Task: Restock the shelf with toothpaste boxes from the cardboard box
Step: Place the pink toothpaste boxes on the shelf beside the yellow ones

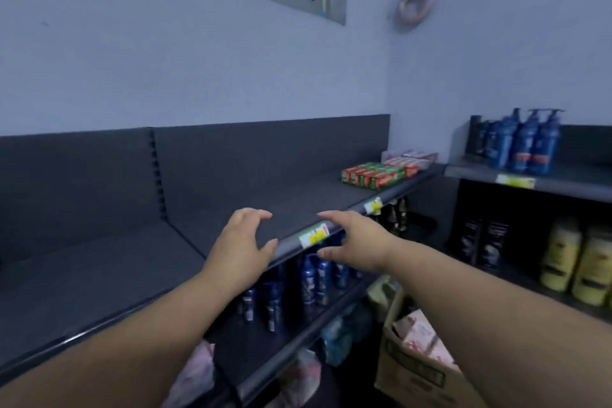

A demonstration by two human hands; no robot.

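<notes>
Left hand point(241, 243) and right hand point(356, 240) empty, fingers loosely spread over the shelf point(265, 190) edge mid-frame (toothpaste boxes point(374, 175) further right), cardboard box point(414, 374) lower right

Dim, bluish light; soft blur throughout, wide-angle bending at the edges.

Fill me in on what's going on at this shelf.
A person is restocking. The left hand and right hand are both empty, fingers loose, above the front edge of the top shelf. A few toothpaste boxes lie at its far right end. The cardboard box down at the right holds pinkish packs.
</notes>
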